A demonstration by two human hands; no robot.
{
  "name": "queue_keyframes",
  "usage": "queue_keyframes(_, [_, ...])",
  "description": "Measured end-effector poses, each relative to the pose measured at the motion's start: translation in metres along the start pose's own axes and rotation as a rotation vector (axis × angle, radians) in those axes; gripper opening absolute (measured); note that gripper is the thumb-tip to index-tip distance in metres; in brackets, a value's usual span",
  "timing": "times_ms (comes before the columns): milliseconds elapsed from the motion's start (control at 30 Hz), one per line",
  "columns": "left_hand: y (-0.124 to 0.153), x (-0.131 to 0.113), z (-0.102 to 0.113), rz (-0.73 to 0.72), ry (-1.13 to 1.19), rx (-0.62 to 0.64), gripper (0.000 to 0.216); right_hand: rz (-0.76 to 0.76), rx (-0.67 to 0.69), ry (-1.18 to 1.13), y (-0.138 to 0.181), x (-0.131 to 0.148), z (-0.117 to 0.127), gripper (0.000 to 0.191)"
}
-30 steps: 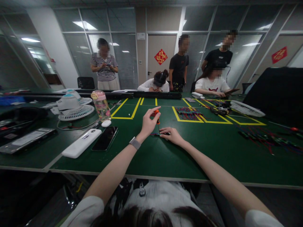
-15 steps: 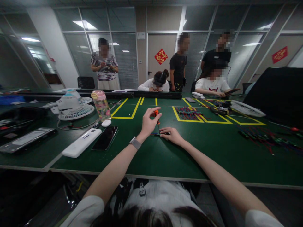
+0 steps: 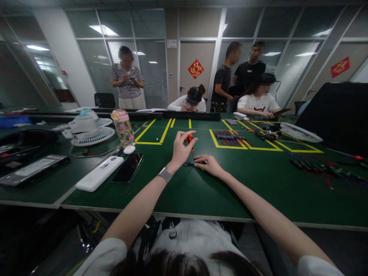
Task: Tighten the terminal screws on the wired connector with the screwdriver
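Two standing people (image 3: 227,76) behind shifted; left hand (image 3: 179,147) pinches a screwdriver (image 3: 189,138), right hand (image 3: 208,163) (fingers together) pins a wire piece (image 3: 189,163) to the bench (image 3: 201,191); a phone (image 3: 128,167) lies well left.

Ceiling panels (image 3: 103,30) light the room evenly and fairly dimly, leaving soft glare on the glass walls (image 3: 138,57). The wide lens bends the edges, far things are soft, and faces are pixelated.

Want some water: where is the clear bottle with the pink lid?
Head view, left side: the clear pink-lidded bottle stands on the green table, just right of the white desk fan.
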State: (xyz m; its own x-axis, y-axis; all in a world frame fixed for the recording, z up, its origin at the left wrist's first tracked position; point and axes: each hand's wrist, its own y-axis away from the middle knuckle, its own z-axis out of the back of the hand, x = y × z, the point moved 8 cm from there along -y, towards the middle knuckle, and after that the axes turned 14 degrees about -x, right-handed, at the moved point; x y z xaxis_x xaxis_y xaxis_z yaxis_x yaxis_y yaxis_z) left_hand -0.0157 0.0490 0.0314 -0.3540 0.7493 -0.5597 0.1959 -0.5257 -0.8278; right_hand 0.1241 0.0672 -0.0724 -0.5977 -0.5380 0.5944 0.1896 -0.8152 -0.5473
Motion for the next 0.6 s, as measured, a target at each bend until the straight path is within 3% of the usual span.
queue_keyframes(233, [0.002,0.006,-0.008,0.096,0.195,0.069,0.034,0.001,-0.006,0.009,0.000,0.002,0.001,0.018])
queue_keyframes(400, [0.000,0.005,0.000,0.038,0.044,-0.022,0.027,-0.004,0.002,0.015,0.000,0.000,0.000,0.019])
queue_keyframes(600, [0.001,0.011,-0.009,0.132,0.222,0.066,0.035,0.008,0.004,0.005,0.000,0.000,0.000,0.019])
